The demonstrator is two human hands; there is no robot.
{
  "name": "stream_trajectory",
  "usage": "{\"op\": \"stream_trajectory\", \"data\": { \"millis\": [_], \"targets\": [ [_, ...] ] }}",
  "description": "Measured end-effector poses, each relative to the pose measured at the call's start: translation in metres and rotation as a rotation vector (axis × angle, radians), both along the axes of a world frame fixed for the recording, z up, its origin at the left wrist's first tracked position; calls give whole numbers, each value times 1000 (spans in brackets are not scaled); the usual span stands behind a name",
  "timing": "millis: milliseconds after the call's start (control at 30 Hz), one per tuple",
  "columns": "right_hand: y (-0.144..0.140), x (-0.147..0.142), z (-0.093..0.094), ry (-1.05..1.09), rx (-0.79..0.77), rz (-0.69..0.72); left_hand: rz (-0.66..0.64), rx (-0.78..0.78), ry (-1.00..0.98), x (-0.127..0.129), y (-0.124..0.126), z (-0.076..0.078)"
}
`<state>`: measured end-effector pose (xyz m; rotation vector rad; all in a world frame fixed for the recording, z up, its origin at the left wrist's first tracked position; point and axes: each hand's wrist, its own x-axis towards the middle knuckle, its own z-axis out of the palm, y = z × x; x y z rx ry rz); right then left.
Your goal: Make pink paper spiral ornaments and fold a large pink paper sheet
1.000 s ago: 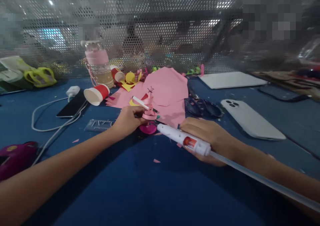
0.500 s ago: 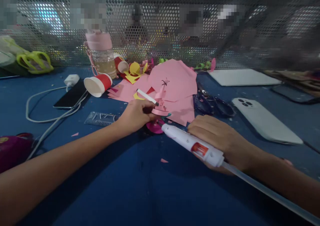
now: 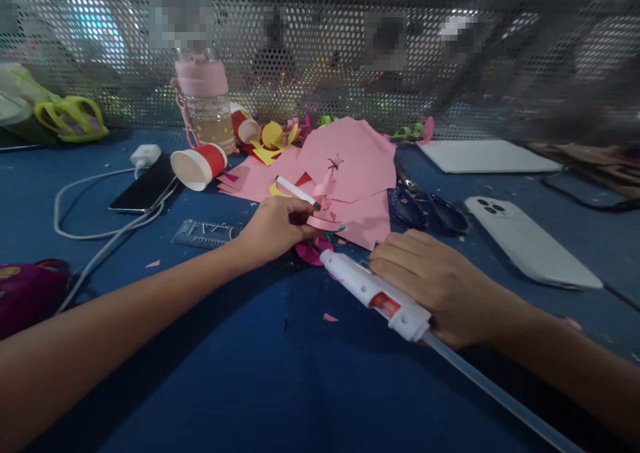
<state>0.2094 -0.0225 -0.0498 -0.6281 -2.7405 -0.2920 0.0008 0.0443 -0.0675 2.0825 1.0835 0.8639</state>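
Observation:
My left hand is closed on a small pink paper figure, a round base with curled strips and a star-like tip, held upright. A white marker with a black end shows just above those fingers; whether they touch it I cannot tell. My right hand is wrapped round a white hot glue gun, with a long glue stick out of its back. The gun's nozzle points at the underside of the paper base, near a magenta paper disc. The nozzle tip is partly hidden.
Pink paper sheets lie behind my hands, with dark blue scissors to their right. Further right is a white phone. On the left are a red paper cup, a bottle, a dark phone and a cable.
The glue gun has tilted more steeply, its back end moving left and down in my right hand. My left hand still holds the paper figure, and the view has shifted slightly.

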Motion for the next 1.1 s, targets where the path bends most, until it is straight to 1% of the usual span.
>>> {"op": "stream_trajectory", "data": {
  "millis": [400,567,700,1100],
  "targets": [
    [0,8,0,4,-87,-7,-31,-49,-25,-1,2,-3],
    [1,8,-2,51,-125,-18,-35,-50,-17,0,1,-1],
    [1,6,-2,68,-138,-21,-34,-38,-3,0,1,1],
    [-1,6,-2,64,-164,-31,-40,-64,-11,-1,1,-1]
  ]
}}
